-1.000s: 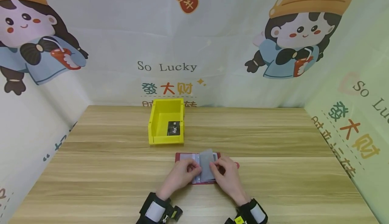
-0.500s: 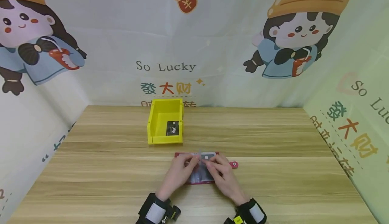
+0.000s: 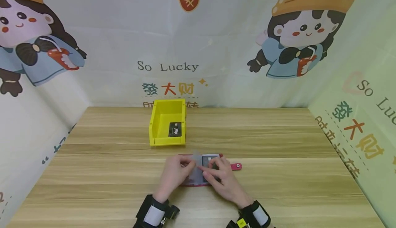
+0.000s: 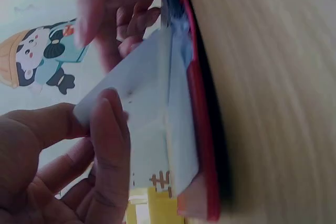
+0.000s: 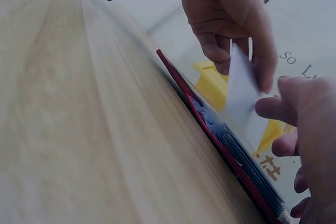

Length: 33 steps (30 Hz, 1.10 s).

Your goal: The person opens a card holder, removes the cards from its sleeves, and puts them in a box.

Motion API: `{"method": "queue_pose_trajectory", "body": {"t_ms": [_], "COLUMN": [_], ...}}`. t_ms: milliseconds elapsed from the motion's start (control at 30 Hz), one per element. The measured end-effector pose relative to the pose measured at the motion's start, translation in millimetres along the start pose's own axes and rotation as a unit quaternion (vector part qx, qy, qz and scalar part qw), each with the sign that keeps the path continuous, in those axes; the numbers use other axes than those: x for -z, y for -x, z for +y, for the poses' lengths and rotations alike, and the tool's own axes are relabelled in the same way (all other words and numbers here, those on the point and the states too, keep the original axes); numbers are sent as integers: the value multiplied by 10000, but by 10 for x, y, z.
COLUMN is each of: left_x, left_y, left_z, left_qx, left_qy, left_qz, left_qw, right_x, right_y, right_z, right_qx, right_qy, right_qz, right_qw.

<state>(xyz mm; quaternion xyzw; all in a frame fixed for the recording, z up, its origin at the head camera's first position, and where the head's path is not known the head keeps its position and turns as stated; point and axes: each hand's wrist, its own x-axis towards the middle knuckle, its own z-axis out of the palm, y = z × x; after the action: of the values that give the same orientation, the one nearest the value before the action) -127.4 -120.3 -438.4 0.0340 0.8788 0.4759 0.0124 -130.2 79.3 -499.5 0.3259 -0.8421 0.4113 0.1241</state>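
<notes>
A red card holder (image 3: pixel 201 185) lies spread on the table between the hands, its snap strap (image 3: pixel 236 166) sticking out to the right. The left hand (image 3: pixel 174 173) pinches a translucent sleeve page (image 4: pixel 126 85) between thumb and fingers; in the left wrist view that page stands raised at a slant. The right hand (image 3: pixel 223 181) is over the right side of the holder, index finger reaching to the page and other fingers loosely bent. Whether its fingertip touches the page is hard to tell. A dark card (image 3: pixel 205 161) shows in the right-hand pages.
Behind the holder, a yellow bin (image 3: pixel 167 141) stands against the back, slightly left. Inside it lies a black card marked Vip (image 3: pixel 175 129). A printed cloth (image 3: pixel 229 49) hangs behind and beside the wooden table (image 3: pixel 278 186).
The sleeve page has turned from the right side over to the left, carried by the left hand. The right hand has let the page go, its fingers now more spread.
</notes>
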Motion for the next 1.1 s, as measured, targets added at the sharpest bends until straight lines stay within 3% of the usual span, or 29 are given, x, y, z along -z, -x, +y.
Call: {"method": "queue_pose_trajectory", "body": {"t_ms": [233, 467, 600, 733, 900, 1000, 1100], "left_x": [142, 158, 155, 149, 127, 109, 66], "left_y": [4, 3, 14, 24, 18, 20, 24], "left_z": [-31, -75, -102, -130, -145, -119, -78], "left_qx": [475, 599, 742, 743, 599, 547, 201], "left_qy": [-275, -750, -796, -793, -1000, -1123, -1295], "left_qz": [-167, 60, 39, 26, 66, 35, 27], "left_qw": [9984, 9954, 9941, 9941, 9932, 9922, 9914], "right_x": [11, -4, -13, -27, -28, -4, 39], "right_y": [-3, -8, -12, -14, -20, -20, -8], "right_z": [-21, -12, -14, -18, 2, 21, 33], "right_qx": [-150, -199, -160, -221, -389, -469, -691], "right_qy": [564, 1003, 1194, 1005, 518, 660, 962], "right_qz": [-600, -920, -976, -775, -22, 289, 346], "right_qw": [9965, 9905, 9879, 9917, 9979, 9963, 9924]}}
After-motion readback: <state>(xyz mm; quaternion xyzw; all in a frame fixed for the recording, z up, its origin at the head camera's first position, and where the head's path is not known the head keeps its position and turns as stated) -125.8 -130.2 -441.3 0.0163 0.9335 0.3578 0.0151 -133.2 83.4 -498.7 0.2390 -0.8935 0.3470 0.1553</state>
